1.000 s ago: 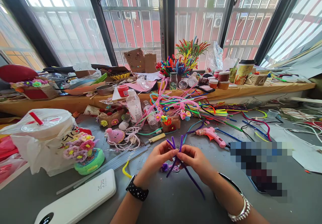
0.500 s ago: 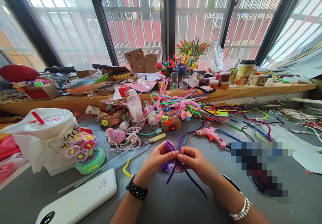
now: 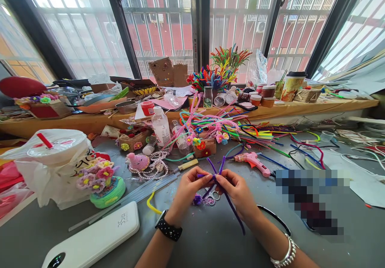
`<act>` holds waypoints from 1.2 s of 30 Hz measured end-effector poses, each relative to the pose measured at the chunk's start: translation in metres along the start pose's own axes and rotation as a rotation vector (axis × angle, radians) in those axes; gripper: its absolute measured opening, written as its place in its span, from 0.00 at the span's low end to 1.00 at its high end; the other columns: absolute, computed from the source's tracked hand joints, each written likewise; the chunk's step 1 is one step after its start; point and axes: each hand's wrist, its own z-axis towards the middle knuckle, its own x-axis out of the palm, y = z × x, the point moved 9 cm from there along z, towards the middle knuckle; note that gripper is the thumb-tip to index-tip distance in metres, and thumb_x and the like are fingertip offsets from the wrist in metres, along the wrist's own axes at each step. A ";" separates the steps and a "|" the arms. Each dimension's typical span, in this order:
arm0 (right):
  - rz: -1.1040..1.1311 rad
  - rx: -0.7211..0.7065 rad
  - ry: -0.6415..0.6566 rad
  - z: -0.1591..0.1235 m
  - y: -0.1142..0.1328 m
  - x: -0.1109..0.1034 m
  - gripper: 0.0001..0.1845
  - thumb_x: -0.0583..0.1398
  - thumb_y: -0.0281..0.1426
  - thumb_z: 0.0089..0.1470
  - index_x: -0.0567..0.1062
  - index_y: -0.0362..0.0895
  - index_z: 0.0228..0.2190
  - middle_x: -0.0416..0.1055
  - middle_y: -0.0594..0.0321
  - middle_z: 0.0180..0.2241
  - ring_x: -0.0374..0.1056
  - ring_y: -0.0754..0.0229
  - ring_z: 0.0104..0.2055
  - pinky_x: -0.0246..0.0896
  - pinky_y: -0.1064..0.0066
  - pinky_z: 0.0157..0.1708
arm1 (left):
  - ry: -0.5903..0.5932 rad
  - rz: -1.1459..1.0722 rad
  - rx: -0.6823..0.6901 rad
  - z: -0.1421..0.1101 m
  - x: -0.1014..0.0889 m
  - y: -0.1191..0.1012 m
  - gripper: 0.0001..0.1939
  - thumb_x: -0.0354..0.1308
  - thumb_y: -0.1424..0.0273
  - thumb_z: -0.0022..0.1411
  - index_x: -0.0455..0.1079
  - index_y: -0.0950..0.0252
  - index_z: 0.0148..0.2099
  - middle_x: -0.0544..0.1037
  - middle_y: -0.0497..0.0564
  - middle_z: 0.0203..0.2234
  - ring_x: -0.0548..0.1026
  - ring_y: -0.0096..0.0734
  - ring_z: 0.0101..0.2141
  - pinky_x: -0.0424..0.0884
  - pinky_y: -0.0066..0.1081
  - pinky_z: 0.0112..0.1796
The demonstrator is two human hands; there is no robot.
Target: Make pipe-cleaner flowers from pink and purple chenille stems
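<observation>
Purple pipe cleaners [image 3: 234,211] cross in a star-like bundle in front of me, their ends sticking out above and below my fingers. My left hand [image 3: 192,183] pinches the bundle near its crossing from the left. From the right, my right hand [image 3: 236,187] pinches it close to the same spot; one long end hangs down beside that palm. Just below the hands, a small purple fuzzy piece [image 3: 197,199] and white-handled scissors [image 3: 212,197] lie on the grey table [image 3: 204,244]. The scissors' blades are hidden.
A pink glue gun [image 3: 252,163] lies to the right beyond my hands. At left are a white power bank [image 3: 96,238], a flower pot craft [image 3: 106,189] and a bagged drink cup [image 3: 57,151]. Many coloured pipe cleaners [image 3: 228,123] are heaped at the back.
The purple pipe cleaners have turned in my fingers, and their upper ends now spread in a V. Both hands have shifted slightly, uncovering the scissors and the small purple piece.
</observation>
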 end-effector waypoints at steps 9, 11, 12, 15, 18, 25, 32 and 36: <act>-0.088 -0.010 0.014 0.004 0.002 -0.003 0.13 0.58 0.39 0.44 0.67 0.41 0.22 0.62 0.67 0.20 0.59 0.65 0.24 0.54 0.75 0.24 | 0.046 0.092 -0.063 0.003 -0.001 0.004 0.11 0.63 0.68 0.42 0.67 0.69 0.27 0.71 0.45 0.20 0.69 0.21 0.23 0.65 0.22 0.26; -0.095 -0.011 -0.010 0.004 0.004 -0.006 0.13 0.58 0.39 0.44 0.67 0.41 0.22 0.61 0.69 0.19 0.58 0.66 0.23 0.52 0.76 0.23 | 0.065 0.128 -0.060 0.003 0.001 0.002 0.12 0.63 0.68 0.41 0.68 0.69 0.29 0.72 0.46 0.20 0.69 0.21 0.22 0.63 0.21 0.24; -0.094 -0.012 -0.020 0.004 0.004 -0.007 0.13 0.58 0.39 0.44 0.67 0.42 0.22 0.60 0.69 0.19 0.57 0.66 0.23 0.52 0.76 0.23 | 0.076 0.145 -0.060 0.002 0.003 0.001 0.13 0.64 0.68 0.40 0.68 0.69 0.29 0.72 0.46 0.20 0.69 0.21 0.21 0.63 0.21 0.24; -0.079 -0.020 -0.040 0.004 0.007 -0.009 0.12 0.58 0.38 0.45 0.67 0.42 0.22 0.60 0.70 0.19 0.55 0.67 0.23 0.50 0.77 0.23 | 0.120 0.157 -0.086 -0.001 0.008 0.002 0.14 0.65 0.68 0.37 0.67 0.70 0.27 0.71 0.45 0.17 0.69 0.22 0.20 0.63 0.23 0.23; -0.035 -0.015 -0.070 0.004 0.006 -0.012 0.12 0.59 0.38 0.44 0.67 0.41 0.21 0.59 0.70 0.19 0.54 0.68 0.23 0.48 0.77 0.23 | 0.144 0.109 -0.130 -0.002 0.012 0.008 0.15 0.66 0.68 0.36 0.66 0.69 0.26 0.71 0.44 0.16 0.69 0.21 0.18 0.64 0.23 0.21; 0.201 0.081 -0.148 0.004 -0.013 -0.015 0.14 0.62 0.39 0.39 0.66 0.41 0.19 0.59 0.70 0.18 0.52 0.69 0.19 0.48 0.77 0.20 | 0.122 -0.064 -0.186 -0.001 0.022 0.039 0.19 0.65 0.67 0.38 0.56 0.65 0.27 0.69 0.41 0.14 0.71 0.24 0.16 0.62 0.21 0.18; 0.212 0.138 -0.093 0.003 -0.013 -0.011 0.13 0.62 0.38 0.39 0.66 0.42 0.20 0.59 0.71 0.18 0.53 0.69 0.20 0.49 0.77 0.21 | 0.176 0.095 -0.169 -0.004 0.017 0.016 0.17 0.65 0.67 0.36 0.62 0.68 0.27 0.72 0.46 0.16 0.72 0.27 0.19 0.68 0.27 0.23; 0.177 0.150 0.010 0.002 -0.010 -0.001 0.13 0.62 0.37 0.39 0.66 0.41 0.19 0.57 0.71 0.18 0.51 0.70 0.20 0.47 0.78 0.21 | 0.044 0.103 -0.057 -0.005 -0.006 -0.015 0.14 0.60 0.64 0.45 0.67 0.69 0.32 0.75 0.49 0.23 0.73 0.29 0.26 0.69 0.28 0.30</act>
